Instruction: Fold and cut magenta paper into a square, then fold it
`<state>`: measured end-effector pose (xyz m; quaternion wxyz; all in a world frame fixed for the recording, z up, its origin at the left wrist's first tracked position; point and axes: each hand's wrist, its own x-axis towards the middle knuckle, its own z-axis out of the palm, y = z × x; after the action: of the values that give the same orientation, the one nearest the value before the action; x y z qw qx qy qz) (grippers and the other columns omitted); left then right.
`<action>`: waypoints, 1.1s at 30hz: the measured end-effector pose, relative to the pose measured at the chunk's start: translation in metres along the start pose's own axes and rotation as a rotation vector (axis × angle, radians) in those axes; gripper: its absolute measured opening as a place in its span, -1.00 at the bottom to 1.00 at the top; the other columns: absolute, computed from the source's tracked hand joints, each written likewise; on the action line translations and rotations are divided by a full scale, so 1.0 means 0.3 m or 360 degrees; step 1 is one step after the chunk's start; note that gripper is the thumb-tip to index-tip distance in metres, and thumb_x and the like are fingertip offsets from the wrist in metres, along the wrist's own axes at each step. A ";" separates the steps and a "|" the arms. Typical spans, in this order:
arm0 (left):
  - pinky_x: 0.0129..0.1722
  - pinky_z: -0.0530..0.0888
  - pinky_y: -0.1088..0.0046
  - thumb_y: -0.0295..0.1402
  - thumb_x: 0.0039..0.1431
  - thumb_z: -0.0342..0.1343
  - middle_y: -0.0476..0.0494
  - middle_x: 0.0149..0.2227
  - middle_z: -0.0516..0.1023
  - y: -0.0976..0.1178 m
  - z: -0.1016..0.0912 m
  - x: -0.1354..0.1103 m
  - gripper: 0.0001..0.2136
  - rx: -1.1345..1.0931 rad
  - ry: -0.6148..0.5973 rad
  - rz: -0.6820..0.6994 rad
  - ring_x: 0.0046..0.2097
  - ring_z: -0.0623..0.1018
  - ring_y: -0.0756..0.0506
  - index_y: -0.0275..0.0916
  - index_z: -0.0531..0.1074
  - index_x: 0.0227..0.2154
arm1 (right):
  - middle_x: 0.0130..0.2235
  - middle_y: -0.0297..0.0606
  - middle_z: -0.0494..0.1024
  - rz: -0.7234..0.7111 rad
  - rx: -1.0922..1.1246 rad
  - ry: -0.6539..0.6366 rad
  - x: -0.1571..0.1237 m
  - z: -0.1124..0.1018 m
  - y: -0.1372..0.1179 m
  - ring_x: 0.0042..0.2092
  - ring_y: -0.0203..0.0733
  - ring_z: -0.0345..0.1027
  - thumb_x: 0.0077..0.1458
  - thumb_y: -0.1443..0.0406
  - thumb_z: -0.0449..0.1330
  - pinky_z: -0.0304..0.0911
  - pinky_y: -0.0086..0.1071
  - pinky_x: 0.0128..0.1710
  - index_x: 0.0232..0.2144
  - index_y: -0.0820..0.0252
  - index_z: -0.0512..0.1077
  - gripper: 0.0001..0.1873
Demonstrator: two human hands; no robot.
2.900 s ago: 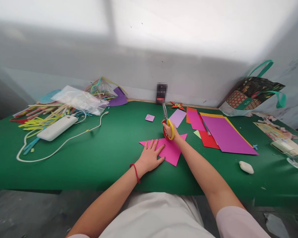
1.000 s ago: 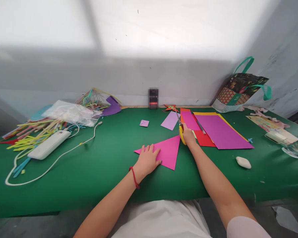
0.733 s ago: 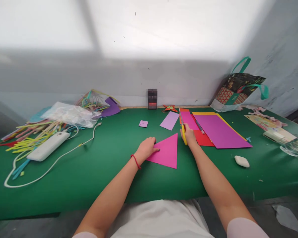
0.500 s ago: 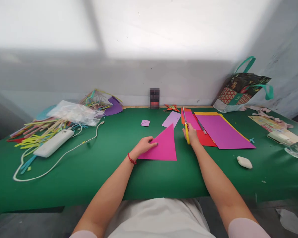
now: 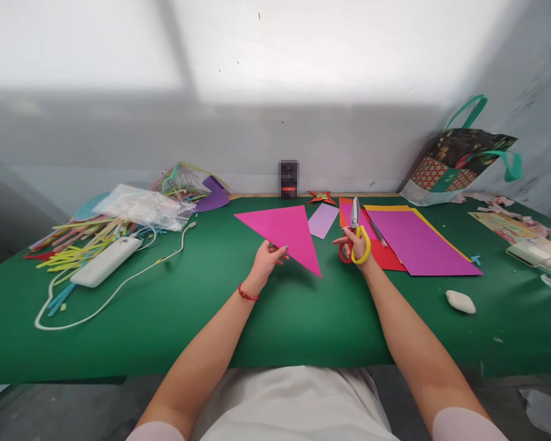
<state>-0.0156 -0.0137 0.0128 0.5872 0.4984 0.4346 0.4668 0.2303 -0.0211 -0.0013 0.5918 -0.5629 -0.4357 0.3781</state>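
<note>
Paper (image 5: 282, 228), bright pink and triangular, was pinched at its near edge between thumb and fingers of the left hand (image 5: 262, 263), lifted above the green table (image 5: 298, 324). The right hand (image 5: 359, 246), apart to the right, gripped the scissors (image 5: 355, 214) by their red and yellow handles, blades together and pointing far. The triangular outline appeared complete, whether by folding or cutting could not be told; no snip showed along the visible edges, so any further cutting seemed undone. A lilac sheet (image 5: 324, 221) lay just right; a purple sheet (image 5: 423, 244) lay farther right. Far off, a paper star (image 5: 322, 196) appeared finished.
</note>
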 end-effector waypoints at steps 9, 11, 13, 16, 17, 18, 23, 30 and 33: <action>-0.35 0.51 0.37 -0.29 -0.19 0.27 -0.15 -0.50 0.53 -0.013 0.018 -0.010 -0.73 -0.0156 -0.0016 0.0039 -0.41 0.55 -0.09 -0.37 0.40 -0.46 | -0.82 -0.61 0.17 -0.0003 -0.0024 -0.0664 -0.074 0.084 -0.025 -0.82 -0.43 -0.07 -0.15 -0.01 0.18 -0.13 -0.51 -0.78 -0.29 0.17 0.26 -0.54; -0.35 0.51 0.38 -0.29 -0.17 0.27 -0.15 -0.48 0.54 -0.012 0.021 -0.013 -0.73 -0.0146 -0.0029 0.0030 -0.40 0.56 -0.08 -0.37 0.41 -0.44 | -0.85 -0.66 0.08 -0.0015 -0.0063 -0.0745 -0.078 0.081 -0.019 -0.82 -0.43 -0.09 -0.14 0.06 0.21 -0.12 -0.52 -0.77 -0.25 0.17 0.27 -0.57; -0.37 0.51 0.42 -0.29 -0.14 0.25 -0.18 -0.41 0.55 -0.007 0.028 -0.021 -0.73 -0.0100 -0.0082 -0.0013 -0.38 0.56 -0.08 -0.38 0.41 -0.40 | -0.83 -0.66 0.10 0.0001 -0.0046 -0.0748 -0.075 0.077 -0.013 -0.82 -0.43 -0.10 -0.15 0.11 0.24 -0.13 -0.52 -0.79 -0.23 0.17 0.26 -0.57; -0.44 0.50 0.47 -0.23 -0.02 0.17 -0.23 -0.30 0.56 0.000 0.046 -0.036 -0.72 -0.0010 -0.0234 -0.0113 -0.37 0.56 -0.07 -0.36 0.40 -0.32 | -0.74 -0.61 0.20 0.0052 0.0009 -0.0657 -0.065 0.067 -0.009 -0.79 -0.45 -0.05 -0.21 0.17 0.28 -0.13 -0.52 -0.81 -0.24 0.15 0.26 -0.55; -0.46 0.49 0.47 -0.19 0.04 0.11 -0.24 -0.28 0.56 0.000 0.052 -0.040 -0.71 0.0020 -0.0287 -0.0146 -0.38 0.56 -0.06 -0.35 0.39 -0.31 | -0.71 -0.60 0.22 0.0069 0.0016 -0.0636 -0.061 0.062 -0.009 -0.79 -0.46 -0.04 -0.22 0.18 0.29 -0.14 -0.52 -0.82 -0.24 0.15 0.26 -0.54; -0.48 0.48 0.47 -0.16 0.09 0.04 -0.24 -0.30 0.57 -0.002 0.057 -0.044 -0.70 0.0059 -0.0340 -0.0176 -0.41 0.56 -0.05 -0.34 0.38 -0.32 | -0.70 -0.59 0.22 0.0082 0.0016 -0.0630 -0.058 0.055 -0.010 -0.78 -0.46 -0.03 -0.23 0.19 0.29 -0.14 -0.52 -0.82 -0.24 0.14 0.26 -0.54; -0.53 0.42 0.50 -0.15 0.18 -0.12 -0.07 -0.61 0.48 -0.020 0.056 -0.067 -0.68 0.0681 -0.0620 -0.0022 -0.59 0.47 0.01 -0.28 0.31 -0.51 | -0.68 -0.59 0.20 0.0071 -0.0035 -0.0611 -0.040 0.014 -0.007 -0.78 -0.47 -0.05 -0.20 0.20 0.27 -0.13 -0.53 -0.82 -0.21 0.12 0.27 -0.55; -0.23 0.42 0.45 -0.27 0.21 -0.12 -0.09 -0.33 0.56 0.013 0.013 -0.068 -0.76 0.1521 -0.0453 0.0976 -0.28 0.52 -0.03 -0.22 0.43 -0.35 | -0.66 -0.57 0.23 0.0064 -0.0106 -0.0619 -0.046 0.005 -0.025 -0.78 -0.47 -0.04 -0.20 0.22 0.25 -0.11 -0.52 -0.82 -0.19 0.13 0.28 -0.55; 0.04 0.30 0.37 -0.36 0.21 -0.12 -0.17 0.00 0.44 0.013 -0.027 -0.020 -0.74 0.1713 -0.0401 0.1077 0.04 0.40 -0.07 -0.22 0.38 -0.11 | -0.68 -0.58 0.21 0.0060 -0.0148 -0.0639 -0.055 0.010 -0.039 -0.77 -0.46 -0.04 -0.19 0.22 0.25 -0.11 -0.51 -0.81 -0.18 0.13 0.28 -0.55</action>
<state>-0.0250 -0.0178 0.0159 0.1222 0.8835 0.3544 0.2809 0.2214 -0.0365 0.0087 0.4593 -0.5109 -0.5513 0.4733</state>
